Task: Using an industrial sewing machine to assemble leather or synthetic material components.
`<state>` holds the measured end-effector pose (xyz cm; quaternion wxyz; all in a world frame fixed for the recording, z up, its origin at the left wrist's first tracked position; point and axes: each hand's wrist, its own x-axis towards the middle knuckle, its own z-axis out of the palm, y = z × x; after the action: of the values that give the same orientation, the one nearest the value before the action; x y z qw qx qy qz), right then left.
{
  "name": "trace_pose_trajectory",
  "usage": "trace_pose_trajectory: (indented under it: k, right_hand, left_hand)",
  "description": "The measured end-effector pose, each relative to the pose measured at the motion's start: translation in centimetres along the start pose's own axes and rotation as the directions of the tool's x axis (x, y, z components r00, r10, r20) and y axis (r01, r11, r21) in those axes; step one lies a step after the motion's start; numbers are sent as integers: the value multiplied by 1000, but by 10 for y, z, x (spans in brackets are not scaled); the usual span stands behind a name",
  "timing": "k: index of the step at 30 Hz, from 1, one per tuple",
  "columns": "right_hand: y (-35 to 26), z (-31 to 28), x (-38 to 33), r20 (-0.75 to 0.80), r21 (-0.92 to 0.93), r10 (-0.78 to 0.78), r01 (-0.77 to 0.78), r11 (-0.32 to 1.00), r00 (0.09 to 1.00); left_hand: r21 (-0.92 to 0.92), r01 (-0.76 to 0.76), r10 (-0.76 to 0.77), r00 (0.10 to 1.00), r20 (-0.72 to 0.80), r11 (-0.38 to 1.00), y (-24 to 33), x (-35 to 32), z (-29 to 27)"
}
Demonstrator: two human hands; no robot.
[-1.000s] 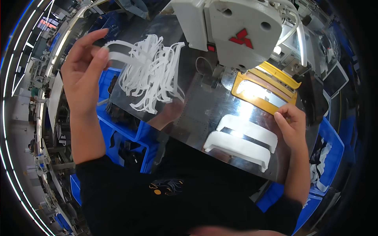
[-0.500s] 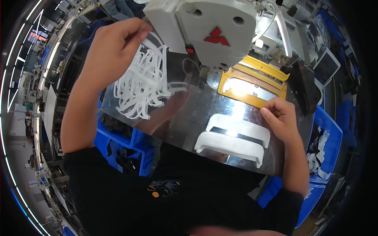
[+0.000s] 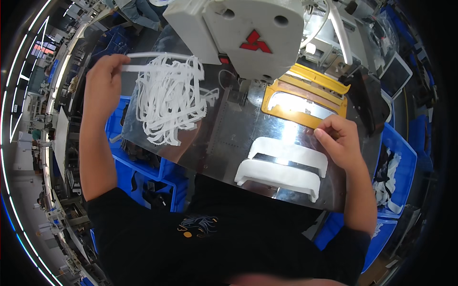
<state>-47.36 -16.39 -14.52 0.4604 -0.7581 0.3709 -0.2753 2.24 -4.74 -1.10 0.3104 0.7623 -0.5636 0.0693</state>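
Note:
My left hand (image 3: 102,81) pinches one end of a white strip (image 3: 164,56) at the left side of a tangled heap of white strips (image 3: 169,105). The strip stretches from my fingers to the right across the top of the heap. My right hand (image 3: 339,140) is closed at the near right corner of a yellow frame (image 3: 291,116), thumb and forefinger together on its edge. The frame lies on the metal plate under the sewing machine head (image 3: 255,40). In front of it lie two long white pieces with bent ends (image 3: 279,177), side by side.
A yellow bar (image 3: 319,78) sits behind the frame. Blue bins stand below the table at left (image 3: 179,190) and right (image 3: 405,162), the right one holding white and dark pieces. A tablet-like panel (image 3: 397,81) stands at the far right.
My left hand has moved left and down from beside the machine head, drawing the white strip out across the heap. My right hand stays at the frame's corner.

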Motion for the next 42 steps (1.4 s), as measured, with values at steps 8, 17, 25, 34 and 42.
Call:
trace_pose_trajectory:
  k: [8,17,25,34,42]
  right_hand:
    - [2,0,-2,-10,-21,-27,27,999,1000]
    - [-46,22,-5,-38,6,-307,307,952,951]
    - [-31,-30,-3,146,239,267,-296,925,953]
    - [18,-43,11,-12,97,455,-451,887,891]
    - [7,-41,12,-108,-208,480,-492,845,871]
  left_hand:
    - [-831,104,161,961,226,546,44,-36,-7]
    - [-853,-179,670,703,238,491,116,-59,34]
    - [-783,40,356,876,327,621,127,-78,128]
    - [-569,-56,391,781,487,820,131,-84,189]
    - [-328,-464,566,710,419,823,126,-82,189]
